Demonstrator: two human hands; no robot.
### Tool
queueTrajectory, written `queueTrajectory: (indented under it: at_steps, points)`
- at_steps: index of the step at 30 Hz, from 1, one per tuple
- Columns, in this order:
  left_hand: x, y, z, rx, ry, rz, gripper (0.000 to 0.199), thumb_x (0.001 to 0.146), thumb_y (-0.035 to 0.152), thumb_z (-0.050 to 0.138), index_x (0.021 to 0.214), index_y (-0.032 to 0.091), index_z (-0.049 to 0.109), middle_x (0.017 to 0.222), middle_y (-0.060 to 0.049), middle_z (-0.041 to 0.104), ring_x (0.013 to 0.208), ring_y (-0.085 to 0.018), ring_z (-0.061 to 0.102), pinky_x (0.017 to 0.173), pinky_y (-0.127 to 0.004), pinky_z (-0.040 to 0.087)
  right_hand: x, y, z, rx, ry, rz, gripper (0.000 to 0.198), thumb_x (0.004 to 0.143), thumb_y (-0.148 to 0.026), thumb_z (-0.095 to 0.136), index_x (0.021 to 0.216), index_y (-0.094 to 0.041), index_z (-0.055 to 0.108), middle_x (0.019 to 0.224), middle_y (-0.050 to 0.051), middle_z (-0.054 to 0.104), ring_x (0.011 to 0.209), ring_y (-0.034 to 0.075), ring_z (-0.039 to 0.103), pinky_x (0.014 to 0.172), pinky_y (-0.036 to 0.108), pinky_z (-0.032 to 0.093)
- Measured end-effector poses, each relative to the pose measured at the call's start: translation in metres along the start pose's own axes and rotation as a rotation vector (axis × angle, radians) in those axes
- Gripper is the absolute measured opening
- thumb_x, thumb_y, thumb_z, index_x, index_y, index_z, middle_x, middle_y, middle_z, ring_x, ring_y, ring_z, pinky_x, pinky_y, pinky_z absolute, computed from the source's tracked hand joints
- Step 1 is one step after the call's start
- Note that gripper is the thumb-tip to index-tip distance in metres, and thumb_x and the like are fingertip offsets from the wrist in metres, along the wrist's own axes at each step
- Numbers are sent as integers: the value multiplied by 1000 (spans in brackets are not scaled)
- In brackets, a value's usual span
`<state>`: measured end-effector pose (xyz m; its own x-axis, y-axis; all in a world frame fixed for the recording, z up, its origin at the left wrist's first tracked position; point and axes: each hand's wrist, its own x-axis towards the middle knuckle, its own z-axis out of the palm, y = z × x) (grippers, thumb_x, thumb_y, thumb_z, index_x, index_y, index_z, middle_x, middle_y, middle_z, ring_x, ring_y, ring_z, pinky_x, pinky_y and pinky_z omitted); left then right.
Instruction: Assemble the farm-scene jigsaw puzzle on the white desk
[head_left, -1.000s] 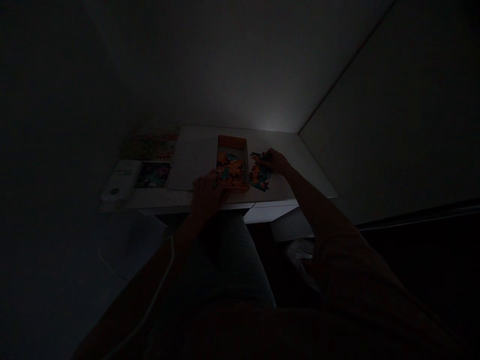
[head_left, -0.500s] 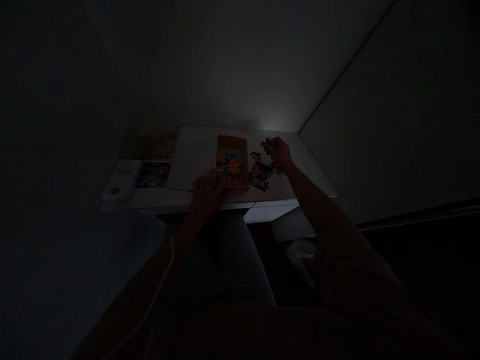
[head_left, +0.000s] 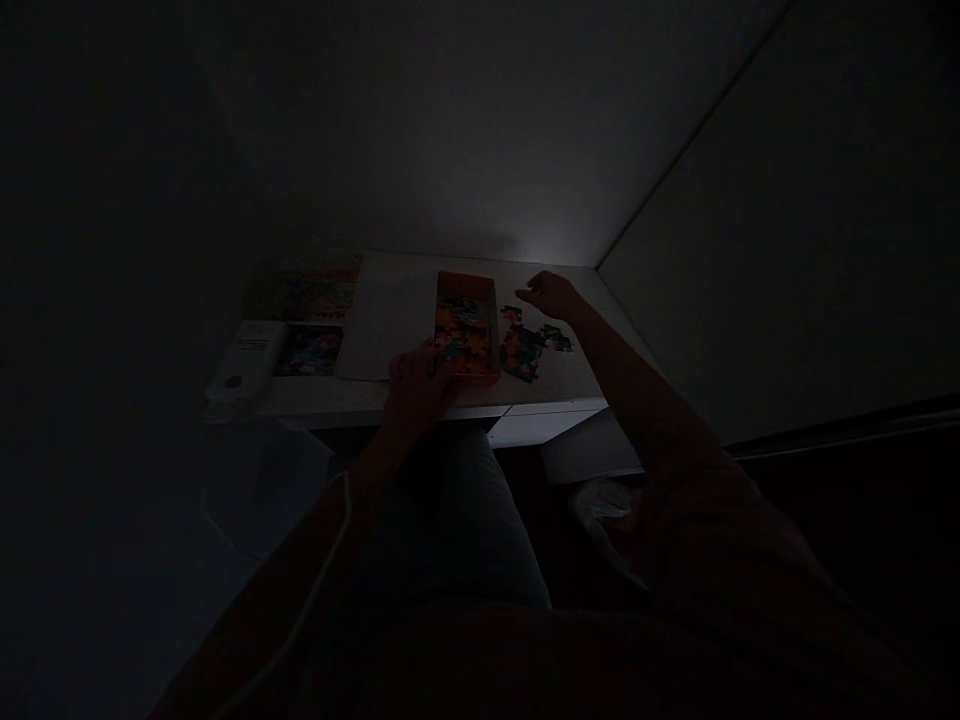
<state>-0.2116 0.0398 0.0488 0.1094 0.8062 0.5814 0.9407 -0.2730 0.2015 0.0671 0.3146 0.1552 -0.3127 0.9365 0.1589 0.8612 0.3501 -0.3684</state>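
My left hand (head_left: pixel 417 385) is closed on the near left corner of an orange box (head_left: pixel 466 279). Inside the box lie several jigsaw puzzle pieces (head_left: pixel 469 345), orange ones in front and darker ones behind. Right of the box, my right hand (head_left: pixel 551 295) hovers over the table with its fingers apart and nothing visible between them. Below it, a joined cluster of puzzle pieces (head_left: pixel 521 352) rests flat on the table, a single piece (head_left: pixel 511 314) sits at its far end, and a few more pieces (head_left: pixel 556 337) lie to its right.
The white table (head_left: pixel 360 395) stands against a wall. Left of the box are a white sheet or lid (head_left: pixel 382 320), a dark picture card (head_left: pixel 308 350), a white package (head_left: pixel 247 360) and a colourful printed sheet (head_left: pixel 300 293). A plastic bag (head_left: pixel 604 500) is on the floor. The scene is very dark.
My right hand has let go of the puzzle pieces it held. More dark pieces now show in the far part of the box. My left hand stays on the box.
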Motion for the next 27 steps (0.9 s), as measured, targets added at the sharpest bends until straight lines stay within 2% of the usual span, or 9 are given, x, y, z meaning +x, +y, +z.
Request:
queueTrajectory:
  at_steps: [2, 5, 7, 9, 12, 14, 19, 24, 27]
  points:
    - [0, 0, 1, -17, 3, -8, 27, 116, 45, 72, 132, 25, 80, 159, -23, 71, 159, -43, 59, 129, -65, 43, -13, 36, -8, -61, -166, 59, 63, 88, -62, 100, 130, -16, 86, 132, 23, 87, 121, 40, 82, 112, 56, 66]
    - [1, 0, 1, -40, 10, -12, 29, 116, 46, 72, 132, 24, 81, 161, -24, 70, 157, -43, 59, 129, -66, 42, -36, 77, -16, -89, -310, 77, 60, 77, -54, 108, 123, -21, 90, 137, 21, 86, 126, 41, 82, 113, 53, 68]
    - [1, -1, 1, -50, 13, -12, 30, 115, 47, 72, 132, 24, 81, 159, -24, 70, 156, -44, 59, 128, -66, 42, -49, 92, -16, -41, -312, 55, 57, 74, -53, 110, 119, -21, 91, 138, 21, 85, 126, 40, 82, 110, 51, 69]
    - [1, -1, 1, -50, 12, -14, 29, 115, 47, 72, 132, 25, 82, 159, -24, 70, 156, -44, 59, 128, -66, 43, -56, 100, -12, 24, -289, 57, 57, 71, -56, 109, 111, -21, 90, 127, 19, 86, 120, 39, 82, 105, 49, 70]
    - [2, -1, 1, -37, 12, -19, 29, 115, 46, 72, 132, 25, 82, 159, -24, 70, 157, -44, 59, 127, -66, 44, -58, 102, -5, 92, -295, 91, 57, 65, -61, 109, 94, -22, 81, 104, 12, 85, 109, 36, 81, 97, 46, 69]
    - [2, -1, 0, -35, 14, -15, 29, 116, 46, 72, 133, 24, 82, 158, -24, 70, 157, -44, 59, 126, -67, 44, -57, 102, -1, 139, -274, 118, 61, 59, -61, 111, 88, -24, 72, 97, 8, 82, 104, 33, 79, 94, 44, 67]
    - [3, -1, -2, -50, -4, -10, 30, 117, 45, 69, 132, 24, 82, 158, -25, 70, 159, -45, 57, 127, -68, 42, -62, 99, 0, 293, -224, 217, 75, 54, -57, 115, 94, -27, 60, 96, 5, 81, 96, 27, 77, 89, 42, 65]
    - [3, 0, -1, -32, 0, -16, 30, 116, 45, 69, 132, 23, 82, 156, -25, 70, 158, -44, 58, 126, -67, 42, -66, 75, -1, 447, -237, 204, 63, 68, -61, 111, 100, -24, 70, 111, 13, 88, 98, 28, 80, 92, 43, 67]
    - [2, 1, 0, -24, 12, -18, 31, 117, 46, 69, 132, 23, 81, 156, -25, 70, 158, -45, 58, 126, -67, 42, -65, 49, 4, 319, -329, 111, 61, 72, -63, 109, 105, -22, 78, 116, 15, 88, 105, 31, 81, 96, 44, 68]
